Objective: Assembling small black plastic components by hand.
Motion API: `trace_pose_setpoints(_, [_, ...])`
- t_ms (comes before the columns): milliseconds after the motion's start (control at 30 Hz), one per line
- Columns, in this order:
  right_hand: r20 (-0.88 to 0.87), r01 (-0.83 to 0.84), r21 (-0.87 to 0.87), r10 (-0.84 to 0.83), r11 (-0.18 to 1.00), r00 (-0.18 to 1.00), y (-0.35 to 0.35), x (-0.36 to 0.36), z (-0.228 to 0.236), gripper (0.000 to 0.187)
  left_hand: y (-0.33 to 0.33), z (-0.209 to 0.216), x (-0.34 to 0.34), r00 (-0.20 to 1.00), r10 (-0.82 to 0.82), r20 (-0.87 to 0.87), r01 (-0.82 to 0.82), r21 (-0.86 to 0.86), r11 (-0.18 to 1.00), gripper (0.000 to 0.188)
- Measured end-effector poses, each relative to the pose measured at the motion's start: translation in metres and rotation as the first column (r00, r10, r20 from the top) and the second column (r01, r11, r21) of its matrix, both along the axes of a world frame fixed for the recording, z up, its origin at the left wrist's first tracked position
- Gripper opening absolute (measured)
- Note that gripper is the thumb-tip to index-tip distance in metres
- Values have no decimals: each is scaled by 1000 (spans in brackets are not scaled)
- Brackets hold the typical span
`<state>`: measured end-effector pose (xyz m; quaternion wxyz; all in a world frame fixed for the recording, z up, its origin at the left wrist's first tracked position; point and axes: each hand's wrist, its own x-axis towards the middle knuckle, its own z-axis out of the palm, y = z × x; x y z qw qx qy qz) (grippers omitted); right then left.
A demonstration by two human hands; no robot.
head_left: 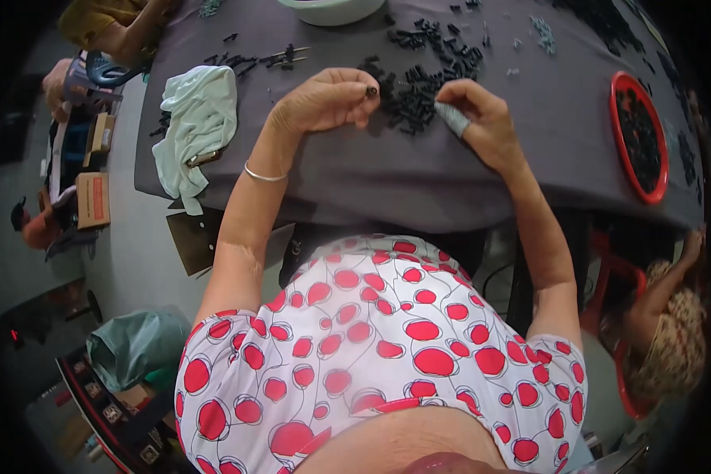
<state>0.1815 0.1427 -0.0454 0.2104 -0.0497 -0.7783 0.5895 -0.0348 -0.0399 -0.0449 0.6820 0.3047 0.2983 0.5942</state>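
The left hand (328, 103) is closed to a pinch over the table, thumb and forefinger gripping a small black piece (371, 92) right at their tips. The right hand (486, 118) is raised across from it, its fingers drawn in narrowly toward the thumb, and a pale grey wrap (453, 120) covers one digit; whether anything sits between those fingertips I cannot tell. The two hands are apart, with the heap of black pieces (423, 99) lying just beyond and between them.

The held piece looks very light and rigid, probably moulded plastic, so a fingertip pinch around its sides should be enough, leaving the end free. Being so small and apparently smooth, it could slip or roll if squeezed off-centre; breaking seems less likely than dropping. It shows a roundish dark end toward the camera, perhaps hollow, though too small to be sure. The heaped ones look short, stubby and matte black, lying at all angles.

Farther out, a few dark pieces lie around thin pale sticks on the grey tablecloth (355, 178), beyond the left hand. A crumpled white cloth (204, 107) rests at the left, a white basin (332, 16) at the far edge, and a red oval tray (652, 197) of similar black bits at the right
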Motion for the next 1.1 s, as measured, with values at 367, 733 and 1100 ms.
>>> trace_pose_setpoints(367, [-26,69,-11,-70,998,997,-4,-5,2,12,4,-1,-3,998,31,-63,-28,36,999,19])
trace_pose_setpoints(733, [33,178,17,-178,984,983,-17,-6,3,12,1,-2,4,998,56,-42,-54,43,998,15])
trace_pose_setpoints(1100, [9,165,23,-165,986,986,-17,-8,-2,14,0,1,8,995,87,-48,-86,29,996,15])
